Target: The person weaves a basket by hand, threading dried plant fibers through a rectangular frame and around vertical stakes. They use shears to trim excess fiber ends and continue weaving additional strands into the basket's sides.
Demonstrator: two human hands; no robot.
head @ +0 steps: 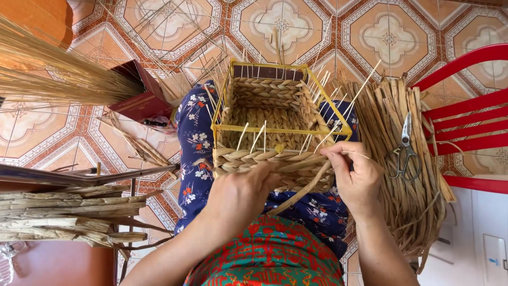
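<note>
The left hand [241,193] presses flat, fingers together, against the woven basket [272,137]; the right hand [355,177] pinches a thin reed [355,154] at its corner. Scissors [405,151] lie on a straw bundle [405,175] beside a red chair [468,111]; a dark red box [140,95] sits left.

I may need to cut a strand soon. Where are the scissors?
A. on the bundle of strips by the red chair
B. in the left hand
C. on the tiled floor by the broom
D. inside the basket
A: the scissors lie on the bundle of strips beside the red chair.
</note>
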